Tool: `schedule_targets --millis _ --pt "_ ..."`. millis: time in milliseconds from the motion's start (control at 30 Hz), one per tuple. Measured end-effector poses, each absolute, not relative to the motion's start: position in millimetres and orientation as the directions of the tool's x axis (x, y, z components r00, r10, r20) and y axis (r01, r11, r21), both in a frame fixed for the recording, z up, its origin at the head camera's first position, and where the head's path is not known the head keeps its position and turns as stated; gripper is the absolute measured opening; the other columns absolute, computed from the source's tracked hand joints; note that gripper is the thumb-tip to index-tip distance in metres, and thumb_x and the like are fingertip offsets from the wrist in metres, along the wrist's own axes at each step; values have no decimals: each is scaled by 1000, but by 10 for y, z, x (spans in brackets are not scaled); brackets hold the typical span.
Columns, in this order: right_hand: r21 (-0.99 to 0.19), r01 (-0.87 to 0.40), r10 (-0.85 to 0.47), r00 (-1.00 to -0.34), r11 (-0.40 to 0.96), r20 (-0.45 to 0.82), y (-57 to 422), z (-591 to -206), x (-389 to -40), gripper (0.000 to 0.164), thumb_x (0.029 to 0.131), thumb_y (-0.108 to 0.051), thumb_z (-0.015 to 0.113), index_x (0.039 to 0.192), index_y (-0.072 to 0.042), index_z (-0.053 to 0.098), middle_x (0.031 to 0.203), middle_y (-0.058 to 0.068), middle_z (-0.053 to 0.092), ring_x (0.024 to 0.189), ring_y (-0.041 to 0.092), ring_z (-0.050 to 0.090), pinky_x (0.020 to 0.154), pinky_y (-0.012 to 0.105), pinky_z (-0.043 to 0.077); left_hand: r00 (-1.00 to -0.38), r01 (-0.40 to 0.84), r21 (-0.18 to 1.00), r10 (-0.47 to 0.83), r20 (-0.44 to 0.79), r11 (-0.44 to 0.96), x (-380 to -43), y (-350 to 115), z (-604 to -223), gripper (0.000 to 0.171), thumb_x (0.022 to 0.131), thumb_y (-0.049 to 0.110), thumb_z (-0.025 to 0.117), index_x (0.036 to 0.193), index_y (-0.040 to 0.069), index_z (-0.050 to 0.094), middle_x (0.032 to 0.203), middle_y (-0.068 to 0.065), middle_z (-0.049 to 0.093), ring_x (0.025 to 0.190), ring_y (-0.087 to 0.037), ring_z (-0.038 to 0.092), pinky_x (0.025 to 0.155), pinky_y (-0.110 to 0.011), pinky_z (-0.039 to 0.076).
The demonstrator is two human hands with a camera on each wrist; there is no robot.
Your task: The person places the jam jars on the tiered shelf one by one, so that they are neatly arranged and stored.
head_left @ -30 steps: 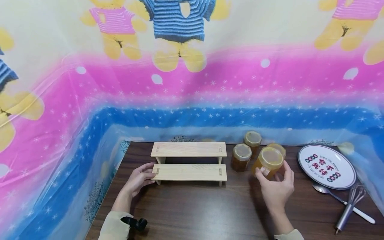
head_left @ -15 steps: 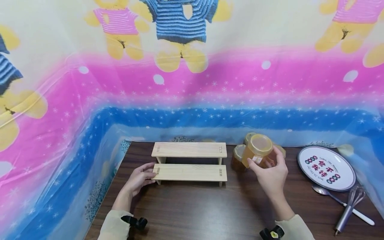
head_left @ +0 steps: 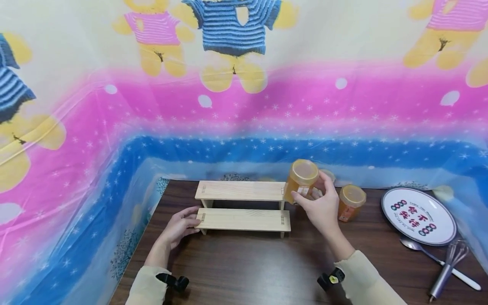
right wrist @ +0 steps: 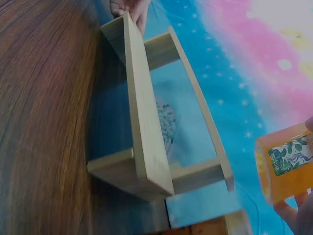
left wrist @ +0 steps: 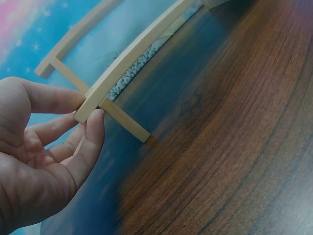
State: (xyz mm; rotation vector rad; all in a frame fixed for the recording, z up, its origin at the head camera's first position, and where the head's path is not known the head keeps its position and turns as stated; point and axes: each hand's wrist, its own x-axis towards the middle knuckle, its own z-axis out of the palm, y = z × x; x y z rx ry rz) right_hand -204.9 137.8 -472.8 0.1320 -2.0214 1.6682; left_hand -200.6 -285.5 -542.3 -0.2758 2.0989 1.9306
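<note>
A two-step wooden rack point(head_left: 244, 220) stands at the back of the table. My left hand point(head_left: 179, 226) pinches the left end of its lower step, thumb and fingers on either side of the board point(left wrist: 132, 61) in the left wrist view. My right hand point(head_left: 322, 207) grips a honey jar point(head_left: 299, 182) with a golden lid, raised and slightly tilted; it overlaps the right end of the upper step in the head view. The right wrist view shows amber contents and a leafy label on this jar point(right wrist: 281, 161), off to the side of the rack.
Another honey jar point(head_left: 351, 203) stands right of my right hand, and a further jar lid point(head_left: 328, 175) shows partly hidden behind that hand. At the right are a white plate point(head_left: 417, 203) with red characters, a spoon point(head_left: 411, 244) and a whisk point(head_left: 444, 275). A printed cloth point(head_left: 244, 152) hangs behind.
My right hand has carried the jar leftward and up, from among the other jars to the upper step's right end. The left hand stays at the lower step.
</note>
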Motion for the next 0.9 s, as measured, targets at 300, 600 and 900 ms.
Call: schedule_targets --millis 300,600,900 --pt "-870 -421 165 -868 257 468 1084 -4668 -2218 81 75 -11 95 146 -14 55 126 7 61 115 21 59 97 52 55 -947 -314 946 48 -318 80 -1992 -2842 -5408 63 99 3 64 157 -1 39 131 -24 59 95 -20 68 81 -34 59" --pt "-884 -422 115 -886 201 450 774 -4638 -2314 80 76 -16 96 145 -16 55 123 7 61 114 22 58 97 49 55 -947 -316 945 38 -320 83 -2011 -2861 -5452 63 97 3 64 156 -1 42 128 -22 61 97 -22 68 81 -35 59" --pt "-890 -404 89 -899 213 429 489 -4658 -2378 81 75 -19 96 145 -18 55 125 2 61 115 19 58 96 45 56 -944 -325 943 26 -328 79 -2014 -2853 -5436 62 97 3 65 155 1 44 128 -22 61 97 -23 68 81 -35 59"
